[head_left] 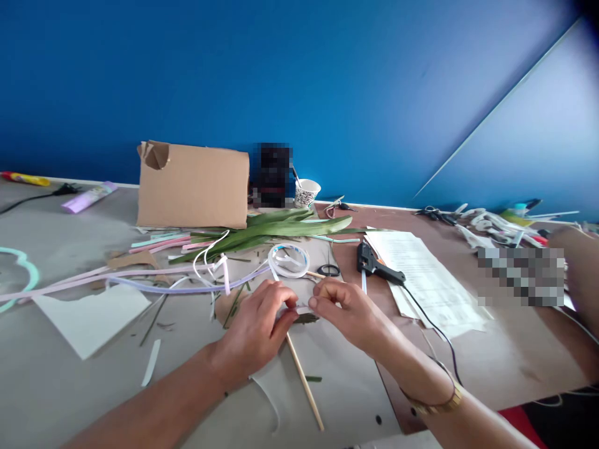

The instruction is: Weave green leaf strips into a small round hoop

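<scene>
**Plain blue wall (299, 75) behind a littered grey-and-brown tabletop (93, 393)**

At the far left lie a yellow-and-red tube (28, 179) and a lilac cylindrical container (88, 197). Nearer, a pale mint-green curved strip (29, 268) rests beside long pink and lavender strips, with an angular sheet of white paper (96, 318) below them. A brown cardboard box (194, 187) with a torn corner stands near the wall, and long flat green leaves (281, 232) spread to the right from in front of it.

At the centre, the left hand (253, 324) has its thumb and forefinger nearly together, pinching one end of a short, thin whitish strip (303, 310). Beyond it sits a white ring-shaped roll of tape (289, 260); below, a slim pale wooden stick (304, 380) slants across the surface. The right hand (350, 312) pinches the strip's other end, so the piece lies between both sets of fingertips.

The work looks partway along: cut scraps are already scattered about, while the strip is in hand and not yet set down or visibly fastened. How much remains cannot be told.

Farther right, a black glue gun (378, 265) lies unheld beside printed white papers (428, 280); another person's arm (578, 274) enters at the edge.
</scene>
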`<action>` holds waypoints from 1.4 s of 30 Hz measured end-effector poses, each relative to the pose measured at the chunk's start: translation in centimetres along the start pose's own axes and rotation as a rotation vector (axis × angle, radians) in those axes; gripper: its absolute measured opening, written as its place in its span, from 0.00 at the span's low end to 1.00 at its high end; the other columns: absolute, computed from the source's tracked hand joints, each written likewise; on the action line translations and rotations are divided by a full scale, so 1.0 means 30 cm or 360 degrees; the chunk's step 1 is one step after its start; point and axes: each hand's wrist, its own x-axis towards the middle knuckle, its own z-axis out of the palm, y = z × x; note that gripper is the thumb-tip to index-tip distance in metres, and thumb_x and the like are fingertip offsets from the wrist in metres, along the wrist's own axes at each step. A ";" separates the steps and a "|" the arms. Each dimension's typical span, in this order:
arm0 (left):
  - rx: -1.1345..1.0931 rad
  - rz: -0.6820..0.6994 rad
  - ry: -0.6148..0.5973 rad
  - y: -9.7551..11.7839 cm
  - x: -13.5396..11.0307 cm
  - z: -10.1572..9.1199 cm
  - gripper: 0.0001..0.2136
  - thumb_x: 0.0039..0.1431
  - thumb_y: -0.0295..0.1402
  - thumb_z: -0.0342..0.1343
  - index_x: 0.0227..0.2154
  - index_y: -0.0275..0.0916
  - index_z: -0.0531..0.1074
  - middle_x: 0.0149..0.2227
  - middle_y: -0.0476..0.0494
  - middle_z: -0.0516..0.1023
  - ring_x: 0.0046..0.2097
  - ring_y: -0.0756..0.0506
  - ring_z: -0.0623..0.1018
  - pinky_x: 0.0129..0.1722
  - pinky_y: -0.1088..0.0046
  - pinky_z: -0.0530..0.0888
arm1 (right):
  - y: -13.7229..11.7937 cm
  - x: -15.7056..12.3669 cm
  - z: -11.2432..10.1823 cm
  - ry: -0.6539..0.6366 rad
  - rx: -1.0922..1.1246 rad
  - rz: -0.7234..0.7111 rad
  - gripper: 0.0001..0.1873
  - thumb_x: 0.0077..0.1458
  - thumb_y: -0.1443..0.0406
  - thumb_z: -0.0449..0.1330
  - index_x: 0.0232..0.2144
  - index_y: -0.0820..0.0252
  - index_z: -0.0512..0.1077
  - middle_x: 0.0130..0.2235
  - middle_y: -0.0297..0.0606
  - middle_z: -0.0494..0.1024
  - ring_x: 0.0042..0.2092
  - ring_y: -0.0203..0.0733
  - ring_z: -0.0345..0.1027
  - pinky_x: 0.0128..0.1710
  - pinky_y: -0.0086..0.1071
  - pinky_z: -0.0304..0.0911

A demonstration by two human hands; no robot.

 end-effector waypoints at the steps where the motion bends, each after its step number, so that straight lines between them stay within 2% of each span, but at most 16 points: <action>1: 0.0001 0.0005 -0.0004 0.000 0.000 0.000 0.06 0.60 0.24 0.47 0.37 0.40 0.62 0.34 0.46 0.72 0.42 0.44 0.73 0.40 0.68 0.71 | 0.001 0.000 0.003 0.0002 0.0008 0.0004 0.19 0.54 0.62 0.55 0.17 0.58 0.53 0.25 0.30 0.62 0.29 0.34 0.56 0.31 0.30 0.52; 10: -0.0044 0.0028 -0.0015 -0.001 -0.001 -0.002 0.12 0.60 0.22 0.48 0.46 0.39 0.59 0.35 0.46 0.72 0.39 0.45 0.71 0.40 0.67 0.70 | -0.006 -0.015 -0.013 -0.0117 0.0181 -0.0055 0.18 0.55 0.61 0.56 0.18 0.59 0.56 0.29 0.32 0.65 0.33 0.36 0.58 0.34 0.31 0.53; 16: 0.0009 0.0209 0.0017 -0.013 -0.003 0.007 0.18 0.62 0.22 0.47 0.53 0.41 0.57 0.35 0.46 0.72 0.38 0.44 0.70 0.39 0.67 0.69 | -0.024 -0.029 -0.044 -0.0108 0.0194 -0.0147 0.17 0.55 0.62 0.57 0.18 0.59 0.59 0.31 0.34 0.66 0.33 0.36 0.59 0.36 0.32 0.55; 18: 0.0016 0.0207 0.0004 -0.015 -0.004 0.010 0.19 0.62 0.22 0.47 0.54 0.41 0.57 0.35 0.45 0.72 0.39 0.44 0.70 0.39 0.67 0.69 | -0.018 -0.025 -0.043 -0.0135 0.0200 -0.0159 0.17 0.55 0.62 0.56 0.18 0.59 0.59 0.31 0.34 0.66 0.33 0.36 0.60 0.36 0.32 0.55; 20: -0.0002 0.0132 -0.0012 -0.014 -0.004 0.010 0.18 0.61 0.23 0.49 0.53 0.41 0.58 0.36 0.45 0.72 0.39 0.44 0.71 0.39 0.67 0.70 | -0.006 -0.020 -0.036 -0.0161 0.0219 -0.0158 0.12 0.55 0.62 0.57 0.22 0.58 0.61 0.32 0.34 0.66 0.34 0.37 0.60 0.36 0.32 0.56; 22: -0.0028 0.0039 -0.0023 -0.010 -0.003 0.008 0.16 0.61 0.24 0.50 0.51 0.40 0.58 0.36 0.45 0.72 0.40 0.44 0.71 0.39 0.67 0.70 | 0.009 -0.019 -0.026 -0.0162 0.0246 -0.0163 0.05 0.53 0.64 0.58 0.29 0.57 0.64 0.34 0.34 0.67 0.36 0.38 0.60 0.38 0.32 0.58; 25: -0.0072 -0.0018 -0.0028 -0.008 -0.005 0.006 0.16 0.62 0.25 0.50 0.51 0.39 0.58 0.37 0.45 0.72 0.40 0.45 0.72 0.41 0.67 0.70 | 0.036 -0.020 -0.006 -0.0122 0.0237 -0.0220 0.12 0.50 0.68 0.58 0.39 0.55 0.64 0.38 0.35 0.67 0.40 0.39 0.60 0.43 0.35 0.59; 32: -0.0118 -0.0044 -0.0073 -0.009 -0.008 0.004 0.12 0.62 0.25 0.50 0.46 0.40 0.60 0.37 0.46 0.71 0.40 0.45 0.71 0.41 0.67 0.70 | 0.068 -0.020 0.015 -0.0047 0.0088 -0.0322 0.20 0.49 0.72 0.57 0.45 0.53 0.60 0.40 0.35 0.69 0.43 0.40 0.61 0.48 0.38 0.59; 36: -0.0117 -0.0030 -0.0093 -0.007 -0.005 0.001 0.12 0.61 0.24 0.50 0.46 0.41 0.59 0.36 0.46 0.71 0.40 0.45 0.71 0.41 0.67 0.70 | 0.062 -0.014 0.017 -0.0028 -0.0060 -0.0387 0.24 0.49 0.74 0.56 0.48 0.53 0.59 0.38 0.34 0.71 0.42 0.38 0.62 0.47 0.35 0.60; 42: -0.0103 -0.0008 -0.0101 -0.007 -0.006 -0.002 0.14 0.60 0.24 0.51 0.47 0.42 0.59 0.36 0.45 0.71 0.42 0.44 0.72 0.42 0.66 0.71 | 0.087 -0.010 0.031 -0.0028 -0.0008 -0.0439 0.27 0.52 0.74 0.54 0.53 0.55 0.55 0.36 0.33 0.71 0.38 0.36 0.64 0.43 0.34 0.62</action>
